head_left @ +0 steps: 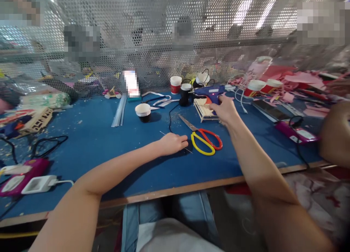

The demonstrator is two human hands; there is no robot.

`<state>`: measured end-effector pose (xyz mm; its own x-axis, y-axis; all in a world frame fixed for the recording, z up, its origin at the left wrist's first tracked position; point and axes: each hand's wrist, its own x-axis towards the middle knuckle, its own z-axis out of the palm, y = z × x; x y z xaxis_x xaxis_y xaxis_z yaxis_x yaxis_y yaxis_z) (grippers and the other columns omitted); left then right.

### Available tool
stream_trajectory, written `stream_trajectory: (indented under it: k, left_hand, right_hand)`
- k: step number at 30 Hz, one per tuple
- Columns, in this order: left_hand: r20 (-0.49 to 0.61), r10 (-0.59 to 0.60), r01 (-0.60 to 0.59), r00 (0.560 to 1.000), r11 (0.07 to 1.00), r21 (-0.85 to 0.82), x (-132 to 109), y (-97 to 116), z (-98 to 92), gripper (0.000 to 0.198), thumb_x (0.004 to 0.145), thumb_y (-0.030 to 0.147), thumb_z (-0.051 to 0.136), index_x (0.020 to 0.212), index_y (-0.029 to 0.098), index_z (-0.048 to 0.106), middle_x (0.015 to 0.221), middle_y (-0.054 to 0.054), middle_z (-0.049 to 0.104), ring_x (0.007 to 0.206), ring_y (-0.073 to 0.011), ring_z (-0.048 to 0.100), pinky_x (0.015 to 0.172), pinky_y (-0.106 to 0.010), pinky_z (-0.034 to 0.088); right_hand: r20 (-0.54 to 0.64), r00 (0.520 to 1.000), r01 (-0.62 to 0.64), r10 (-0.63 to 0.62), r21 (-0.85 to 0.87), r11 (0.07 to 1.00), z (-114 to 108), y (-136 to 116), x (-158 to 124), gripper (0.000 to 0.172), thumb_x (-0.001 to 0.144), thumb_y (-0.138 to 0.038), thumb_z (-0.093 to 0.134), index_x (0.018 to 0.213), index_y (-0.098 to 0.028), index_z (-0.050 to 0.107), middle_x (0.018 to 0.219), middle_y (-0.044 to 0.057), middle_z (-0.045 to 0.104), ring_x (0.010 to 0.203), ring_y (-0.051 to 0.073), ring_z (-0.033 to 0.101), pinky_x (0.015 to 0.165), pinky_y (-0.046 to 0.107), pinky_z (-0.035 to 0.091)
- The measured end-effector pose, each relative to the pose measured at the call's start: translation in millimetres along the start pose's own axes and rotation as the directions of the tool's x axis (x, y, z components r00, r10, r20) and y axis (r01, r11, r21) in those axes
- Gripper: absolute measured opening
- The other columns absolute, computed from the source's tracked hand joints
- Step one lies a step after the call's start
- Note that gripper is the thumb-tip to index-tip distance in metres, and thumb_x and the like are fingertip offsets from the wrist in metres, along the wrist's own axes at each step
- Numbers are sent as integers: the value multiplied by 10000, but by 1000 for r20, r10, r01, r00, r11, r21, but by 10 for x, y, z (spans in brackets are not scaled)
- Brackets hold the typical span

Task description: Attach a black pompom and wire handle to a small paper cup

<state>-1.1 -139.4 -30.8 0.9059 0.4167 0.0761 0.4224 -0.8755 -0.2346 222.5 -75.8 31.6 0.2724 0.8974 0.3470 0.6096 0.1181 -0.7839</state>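
My right hand (227, 109) is closed around the handle of a blue glue gun (210, 90), which has a small red light lit. Its nozzle points left, above a small pale wooden-stick rack (202, 109). My left hand (172, 143) is held low over the blue table, fingers curled on a thin wire-like strand (189, 150) whose two ends stick out on either side; its kind cannot be made out. Between my hands lie scissors (202, 138) with one yellow and one red handle, blades pointing away to the left.
A paper cup (143, 112) stands left of centre, near clear glue sticks (119, 111) and a propped phone (131, 83). More cups (175, 85) line the mesh screen. Purple power strips (296, 132) with cables sit on both sides. Pink scraps (300, 81) pile up at right, beside another person's arm (335, 135).
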Motion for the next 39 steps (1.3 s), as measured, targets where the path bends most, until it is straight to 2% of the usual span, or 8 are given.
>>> stream_trajectory:
  k: [5,9,11,14,17,19,25,39]
  left_hand:
    - [29,-183,185,983,970,-157,-55,-1,-110,220,872,160,361,966,143,559,939,-82,601,645,-128,568,536,-229,387]
    - [28,-521,473,853,749,-463,-247,-137,-380,262,832,309,498,1026,142,553,905,-82,594,721,-154,555,614,-253,400]
    - [19,-600,452,800,580,-678,-357,-222,-505,360,811,360,526,1102,148,521,854,-56,570,640,-116,499,576,-236,371]
    - [104,-660,292,744,181,-939,-487,-285,-599,304,879,347,392,1007,133,567,760,-22,509,512,-59,369,486,-208,294]
    - [181,-709,117,682,-139,-983,-543,-264,-590,255,868,269,420,983,120,593,728,-3,458,486,-35,298,468,-204,242]
    - [198,-721,26,664,-242,-970,-546,-238,-569,229,839,221,477,1001,124,607,724,1,452,509,-33,321,490,-205,253]
    - [202,-677,-29,707,-313,-949,-517,-184,-591,232,845,259,493,1004,131,603,603,31,446,429,-22,264,441,-203,181]
    - [149,-700,-69,699,-274,-959,-459,-143,-592,125,877,229,444,981,175,489,560,57,482,380,-20,270,392,-168,197]
  right_hand:
    - [117,993,-21,-10,257,966,-21,-316,-135,121,580,-135,615,658,-160,526,571,-8,552,465,96,476,428,226,367]
    - [246,962,-6,-120,459,888,-39,-473,-290,154,617,-169,645,763,-159,597,707,39,642,511,110,541,461,239,439]
    - [261,948,31,-184,498,867,-24,-523,-406,145,649,-195,646,788,-162,621,745,45,655,526,111,550,463,237,444]
    - [297,926,53,-234,512,858,40,-543,-585,116,705,-227,623,786,-148,647,661,26,630,494,92,521,460,226,434]
    - [341,914,20,-222,507,862,108,-523,-729,121,731,-252,614,773,-142,646,553,-9,565,446,75,470,424,211,401]
    - [348,914,1,-210,515,857,127,-522,-804,145,724,-271,631,800,-147,631,604,-3,590,429,66,450,403,212,386]
    - [293,933,87,-209,381,920,105,-570,-947,172,714,-318,640,733,-148,621,518,-13,557,412,85,466,418,232,414]
    - [176,955,209,-239,175,962,169,-489,-968,209,711,-384,623,641,-200,554,464,-23,548,423,137,534,425,259,440]
